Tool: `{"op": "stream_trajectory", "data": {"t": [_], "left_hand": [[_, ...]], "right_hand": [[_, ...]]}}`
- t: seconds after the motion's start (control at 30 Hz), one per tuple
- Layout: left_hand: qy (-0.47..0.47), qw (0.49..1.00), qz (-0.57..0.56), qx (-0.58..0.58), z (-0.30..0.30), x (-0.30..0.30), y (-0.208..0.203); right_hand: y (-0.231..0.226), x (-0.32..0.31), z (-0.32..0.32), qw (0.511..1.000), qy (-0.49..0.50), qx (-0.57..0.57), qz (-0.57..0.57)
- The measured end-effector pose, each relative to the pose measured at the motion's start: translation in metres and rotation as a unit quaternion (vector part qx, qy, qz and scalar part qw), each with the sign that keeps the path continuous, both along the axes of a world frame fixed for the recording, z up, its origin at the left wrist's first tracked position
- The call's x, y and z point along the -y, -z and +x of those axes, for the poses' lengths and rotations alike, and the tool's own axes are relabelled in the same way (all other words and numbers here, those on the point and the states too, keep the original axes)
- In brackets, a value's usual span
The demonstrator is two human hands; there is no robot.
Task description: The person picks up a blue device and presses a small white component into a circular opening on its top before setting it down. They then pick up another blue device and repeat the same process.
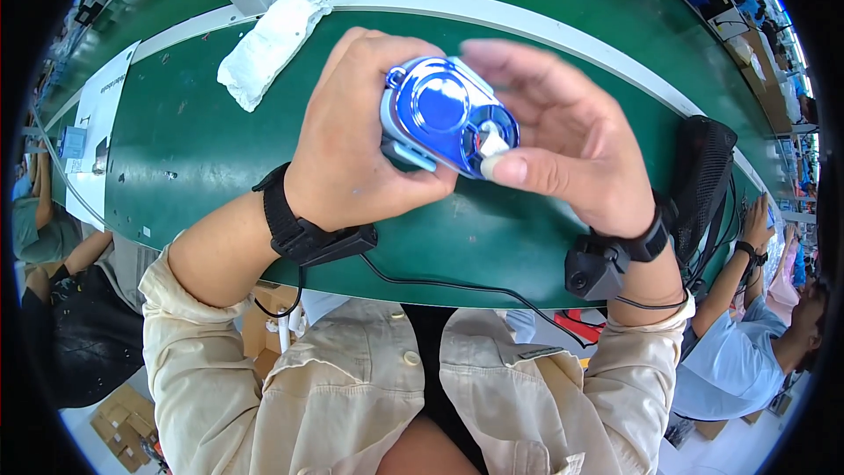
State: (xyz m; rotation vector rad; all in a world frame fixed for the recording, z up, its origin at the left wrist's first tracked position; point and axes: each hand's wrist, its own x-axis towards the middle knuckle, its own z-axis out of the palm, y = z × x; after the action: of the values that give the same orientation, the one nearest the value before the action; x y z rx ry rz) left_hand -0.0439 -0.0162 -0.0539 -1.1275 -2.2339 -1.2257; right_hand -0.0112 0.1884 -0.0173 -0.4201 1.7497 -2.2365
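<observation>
Head camera looked down on a shiny blue plastic gadget (pixel 447 114), rounded like an egg, held above the green table (pixel 176 149). Its long side ran from the left hand (pixel 352 149) toward the right hand (pixel 571 136). The left fingers wrapped it tight. The right thumb pressed a small white piece (pixel 489 142) at its near end. A crumpled white cloth (pixel 268 44) lay well left of the gadget.

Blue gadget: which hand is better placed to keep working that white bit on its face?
Probably the right hand: its thumb already presses the white piece, while the left hand grips the blue gadget.
</observation>
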Motion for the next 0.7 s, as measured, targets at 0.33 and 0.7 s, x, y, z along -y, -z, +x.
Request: {"op": "stream_trajectory", "data": {"t": [0.33,0.7], "left_hand": [[-0.077,0.987,-0.047,-0.131,-0.004,0.000,-0.007],[-0.096,0.983,-0.044,-0.149,-0.004,-0.005,-0.007]], "right_hand": [[-0.016,-0.002,0.013,0.876,0.107,-0.323,0.341],[-0.017,-0.001,0.017,0.869,0.134,-0.246,0.407]]}}
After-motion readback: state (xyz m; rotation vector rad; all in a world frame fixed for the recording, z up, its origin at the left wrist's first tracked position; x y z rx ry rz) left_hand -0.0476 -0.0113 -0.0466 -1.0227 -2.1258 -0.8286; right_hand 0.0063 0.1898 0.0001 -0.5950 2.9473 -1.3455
